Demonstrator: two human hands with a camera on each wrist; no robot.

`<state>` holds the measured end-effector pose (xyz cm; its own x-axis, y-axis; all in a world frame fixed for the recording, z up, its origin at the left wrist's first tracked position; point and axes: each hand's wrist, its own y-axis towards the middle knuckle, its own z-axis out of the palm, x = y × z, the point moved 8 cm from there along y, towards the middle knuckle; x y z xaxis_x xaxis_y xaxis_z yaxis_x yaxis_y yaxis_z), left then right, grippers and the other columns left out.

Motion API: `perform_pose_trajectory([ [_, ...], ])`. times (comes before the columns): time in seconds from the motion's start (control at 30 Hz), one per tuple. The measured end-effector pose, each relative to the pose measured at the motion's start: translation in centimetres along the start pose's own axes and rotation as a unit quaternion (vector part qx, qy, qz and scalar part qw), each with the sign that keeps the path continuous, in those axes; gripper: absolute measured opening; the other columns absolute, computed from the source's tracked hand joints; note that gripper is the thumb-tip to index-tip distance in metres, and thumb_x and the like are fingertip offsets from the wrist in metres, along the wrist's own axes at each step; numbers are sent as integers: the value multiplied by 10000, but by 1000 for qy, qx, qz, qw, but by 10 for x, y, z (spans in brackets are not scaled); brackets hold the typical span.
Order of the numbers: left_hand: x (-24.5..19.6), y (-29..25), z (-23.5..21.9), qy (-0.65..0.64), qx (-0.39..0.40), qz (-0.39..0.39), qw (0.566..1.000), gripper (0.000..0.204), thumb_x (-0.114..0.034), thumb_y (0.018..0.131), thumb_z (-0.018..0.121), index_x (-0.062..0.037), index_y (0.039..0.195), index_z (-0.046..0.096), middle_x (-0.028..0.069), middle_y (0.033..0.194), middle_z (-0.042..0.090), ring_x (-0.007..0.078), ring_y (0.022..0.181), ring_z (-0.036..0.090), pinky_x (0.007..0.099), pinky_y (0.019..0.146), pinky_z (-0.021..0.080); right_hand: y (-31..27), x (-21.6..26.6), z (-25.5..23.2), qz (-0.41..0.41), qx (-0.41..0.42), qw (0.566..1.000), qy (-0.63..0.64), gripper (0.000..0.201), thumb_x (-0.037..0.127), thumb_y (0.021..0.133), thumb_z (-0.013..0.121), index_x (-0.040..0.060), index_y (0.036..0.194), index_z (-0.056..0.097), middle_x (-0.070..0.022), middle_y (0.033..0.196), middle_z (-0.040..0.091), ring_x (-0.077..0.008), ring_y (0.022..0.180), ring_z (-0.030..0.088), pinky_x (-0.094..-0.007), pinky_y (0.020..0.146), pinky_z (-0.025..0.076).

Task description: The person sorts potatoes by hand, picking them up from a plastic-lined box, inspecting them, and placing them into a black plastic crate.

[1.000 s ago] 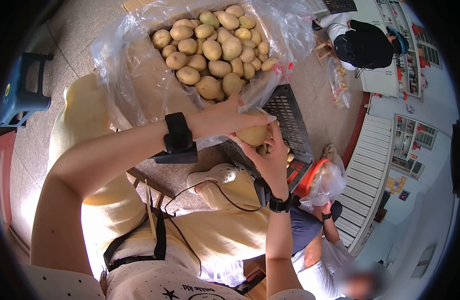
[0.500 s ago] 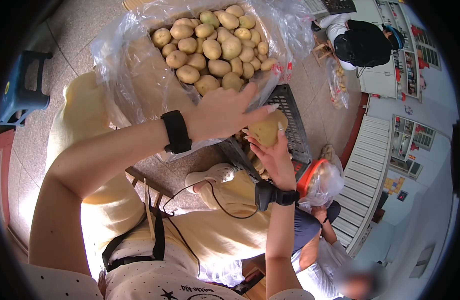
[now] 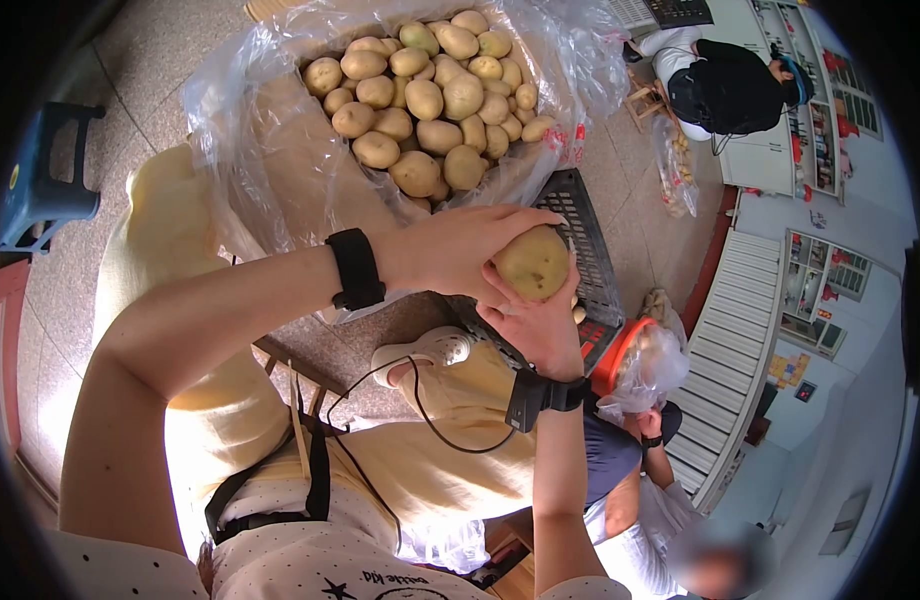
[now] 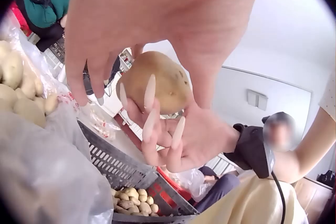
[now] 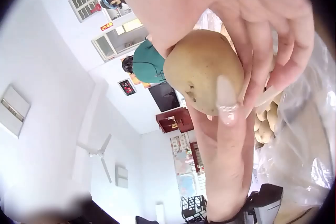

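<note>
A yellow-brown potato [image 3: 531,262] is held up between both hands, above the black crate [image 3: 586,232]. My right hand [image 3: 538,312] cups it from below, its long-nailed fingers [image 4: 148,112] curled round it. Reaching in from the left, my left hand [image 3: 472,250] grips the potato's top and side, and its thumb [image 5: 227,98] presses on the skin. In the left wrist view the potato [image 4: 156,82] sits between the two hands. In the right wrist view the potato [image 5: 203,70] fills the middle.
A plastic-lined box [image 3: 270,150] heaped with potatoes [image 3: 425,90] stands in front. The crate holds several small potatoes [image 4: 131,200]. A blue stool [image 3: 42,190] is at left. One person [image 3: 730,90] sits at top right, another [image 3: 640,440] with a bag at lower right.
The potato has come up from the crate's edge and turned. My left hand, spread over it half a second ago, now grips it together with the right hand.
</note>
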<state>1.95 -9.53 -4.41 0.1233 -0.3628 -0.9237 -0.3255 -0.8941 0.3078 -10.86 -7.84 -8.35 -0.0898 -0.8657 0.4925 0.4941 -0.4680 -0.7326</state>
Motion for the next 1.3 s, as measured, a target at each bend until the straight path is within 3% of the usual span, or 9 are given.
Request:
perform_pose_trajectory([
  [0.13, 1, 3, -3, -46, 8, -24, 999, 726, -256, 696, 766, -63, 1304, 421, 166, 1169, 571, 313, 1045, 592, 371, 878, 478, 5, -2, 5, 17, 168, 972, 166, 810, 742, 842, 285, 107, 1316, 450, -141, 1358, 461, -270, 1274, 341, -466, 1012, 267],
  [0.33, 14, -2, -5, -31, 3, -118, 993, 632, -443, 658, 758, -24, 1097, 583, 146, 920, 662, 294, 868, 650, 355, 765, 503, 3, -2, -14, 29, 40, 991, -121, 757, 629, 936, 146, 62, 1319, 468, -166, 1280, 540, -272, 1109, 523, -399, 929, 385],
  [0.43, 44, -9, 4, -91, -29, -208, 973, 698, -614, 640, 717, -6, 977, 656, 145, 829, 682, 290, 793, 668, 357, 710, 511, -7, 37, -51, -104, -106, 919, -365, 687, 537, 984, 166, 25, 1258, 533, -149, 1179, 612, -240, 1000, 594, -327, 867, 447],
  [0.5, 57, -9, 7, -125, -35, -253, 959, 728, -660, 655, 688, 3, 955, 671, 149, 842, 683, 275, 809, 672, 348, 721, 510, -21, 75, -51, -209, -197, 752, -593, 457, 374, 1007, 362, 38, 1294, 480, -107, 1135, 621, -207, 996, 607, -306, 874, 467],
  [0.73, 59, -12, 14, -145, 14, -344, 928, 798, -706, 685, 636, 26, 998, 676, 146, 899, 680, 218, 864, 663, 318, 753, 501, -29, 70, -1, -340, -103, 744, -566, 898, 157, 603, 830, 99, 1386, 394, -83, 1301, 505, -203, 1183, 473, -348, 949, 419],
  [0.9, 33, -5, 10, -200, 31, -310, 929, 724, -643, 775, 601, 31, 1030, 663, 128, 918, 677, 180, 881, 643, 295, 777, 490, -29, 60, 25, -384, -102, 751, -527, 933, 215, 566, 857, 119, 1377, 407, -84, 1297, 508, -238, 1139, 493, -358, 942, 415],
  [0.97, 47, -8, 16, -236, 16, -318, 918, 709, -624, 806, 583, 42, 1041, 652, 117, 915, 677, 168, 886, 633, 281, 791, 481, -36, 63, 41, -434, -106, 657, -607, 919, 233, 564, 859, 115, 1363, 419, -118, 1265, 518, -260, 1110, 504, -360, 940, 417],
  [1.17, 34, -12, 11, -352, 28, -376, 857, 607, -506, 917, 506, 24, 1213, 522, 118, 1100, 600, 163, 974, 567, 271, 874, 411, -34, 66, 32, -450, -136, 710, -524, 832, 255, 548, 854, 99, 1280, 490, -126, 1152, 583, -254, 1040, 563, -347, 916, 438],
  [1.3, 26, 3, -17, -188, -12, -268, 945, 626, -510, 947, 442, 33, 1256, 474, 148, 1142, 585, 214, 1057, 568, 317, 937, 422, -35, 72, 13, -463, -152, 780, -393, 785, 273, 564, 846, 79, 1242, 502, -110, 1042, 620, -238, 992, 582, -334, 880, 450],
])
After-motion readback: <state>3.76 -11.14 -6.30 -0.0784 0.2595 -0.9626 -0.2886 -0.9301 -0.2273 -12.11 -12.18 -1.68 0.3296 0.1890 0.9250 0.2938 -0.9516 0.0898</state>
